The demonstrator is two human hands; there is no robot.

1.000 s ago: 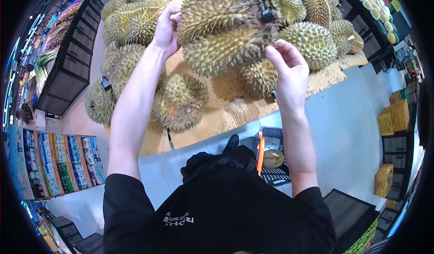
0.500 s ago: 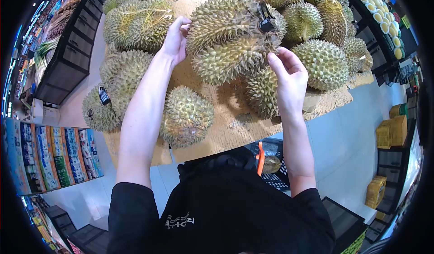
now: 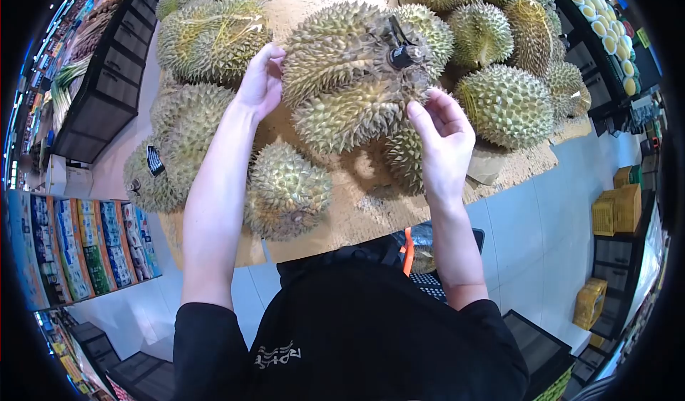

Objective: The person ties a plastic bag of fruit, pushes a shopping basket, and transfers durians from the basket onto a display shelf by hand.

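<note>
A large, lobed durian (image 3: 335, 80) with a black tag around its stem is held over the cardboard-covered table, its shadow falling beneath it. My left hand (image 3: 260, 83) grips its left end, fingertips going out of sight behind the spikes. At the right end, near the stem, my right hand (image 3: 446, 140) pinches the durian's spikes between thumb and fingers. A smaller durian (image 3: 289, 190) lies near the table's front edge, below my left hand. Another durian (image 3: 505, 105) rests just right of my right hand.
Several more durians surround the work spot, including one tied with yellow string (image 3: 214, 37) and a tagged one (image 3: 150, 180) at left. The table edge (image 3: 385, 226) faces me. A black crate (image 3: 428, 280) stands below it. Yellow crates (image 3: 617, 208) are at right.
Both hands have brought the large durian slightly left and closer to me, with its grip points about the same. The view has shifted a little; surrounding durians stay in place.
</note>
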